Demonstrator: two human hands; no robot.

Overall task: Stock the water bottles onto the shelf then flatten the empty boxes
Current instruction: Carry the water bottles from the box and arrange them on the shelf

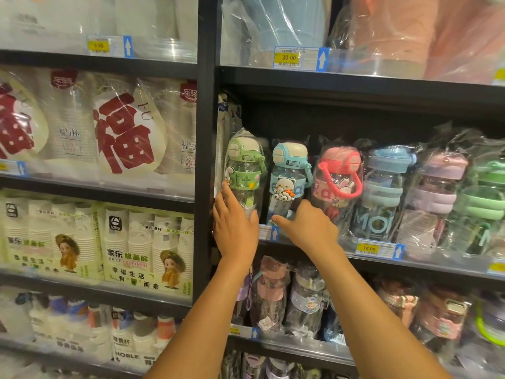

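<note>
A green-capped water bottle (245, 170) in clear wrap stands at the left end of the middle shelf (410, 262). My left hand (234, 222) lies against its lower part with fingers mostly straight. Beside it stands a blue-capped bottle (289, 176) with a bear sticker. My right hand (308, 228) touches its base, thumb pointing left, fingers reaching behind it and hidden. A pink-capped bottle (337, 179) stands right of that, then larger blue (382, 192), lilac (434, 203) and green (486, 209) bottles.
A black upright post (206, 132) divides the shelving; paper-cup packs (123, 132) fill the left bays. More wrapped bottles (306, 299) crowd the shelf below, and bagged goods sit above. A yellow 18.00 price tag (369, 248) hangs on the shelf edge.
</note>
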